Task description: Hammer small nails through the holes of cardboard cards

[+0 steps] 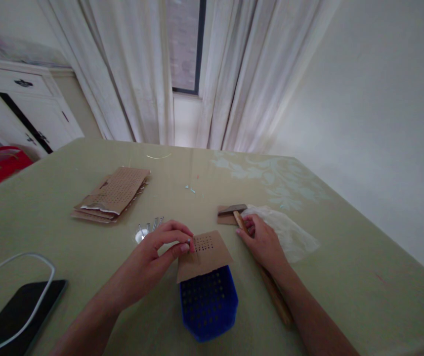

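Observation:
My left hand (160, 247) pinches the left edge of a perforated piece of cardboard (206, 254) that lies on top of a blue perforated block (208, 304). My right hand (262, 240) is closed around the wooden handle of a hammer (239, 217). The hammer's metal head rests on a small scrap of cardboard to the right of the blue block, and its handle runs back under my forearm.
A stack of perforated cardboard pieces (113, 195) lies to the left. Several nails (148, 228) sit by a small round lid. A crumpled clear plastic bag (286, 230) lies right of the hammer. A black phone (15, 314) with a white cable lies near left.

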Motion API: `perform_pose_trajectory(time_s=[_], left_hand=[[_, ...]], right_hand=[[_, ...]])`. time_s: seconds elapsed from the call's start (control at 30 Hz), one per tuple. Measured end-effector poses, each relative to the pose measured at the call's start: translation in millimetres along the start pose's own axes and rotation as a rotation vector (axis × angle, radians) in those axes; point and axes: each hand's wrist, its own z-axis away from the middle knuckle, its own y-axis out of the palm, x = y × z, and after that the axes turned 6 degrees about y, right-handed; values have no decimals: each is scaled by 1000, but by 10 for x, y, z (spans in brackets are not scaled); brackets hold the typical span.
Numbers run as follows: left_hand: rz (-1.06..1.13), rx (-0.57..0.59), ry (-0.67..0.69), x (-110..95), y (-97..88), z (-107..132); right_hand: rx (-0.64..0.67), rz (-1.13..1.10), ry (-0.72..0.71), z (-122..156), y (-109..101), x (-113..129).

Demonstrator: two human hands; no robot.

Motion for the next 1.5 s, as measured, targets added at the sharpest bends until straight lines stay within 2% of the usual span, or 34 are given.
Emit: perform_pose_trajectory(time_s=[0.2,0.4,0.57,0.63,0.73,0.83,0.97,1.13,1.3,1.43,1.5], left_hand=[[-73,27,38,-63,10,-24],[-67,44,75,-76,16,-60],[-31,31,111,-9,33,-67],[-19,35,128,3,37,-74],[-21,42,138,2,39,-85],[-17,43,146,-6,37,-92],[-11,47,138,-8,33,-99],[2,60,125,-13,25,-107],[33,80,114,-18,15,-106],[35,80,107,-4,20,-105],[40,83,103,9,25,-106]], right_hand=[[7,-98,-1,-36,-48,-6],[112,-366,-10,-30,-309,167],[348,-693,29,207,-497,486],[428,-650,-1,336,-580,640],[457,-416,-119,514,-759,901],[327,-120,-285,648,-931,1157],[172,20,-429,748,-974,1352],[212,117,-484,796,-873,1366],[79,93,-458,808,-825,1315],[137,142,-458,811,-783,1271],[119,131,-457,812,-773,1255]])
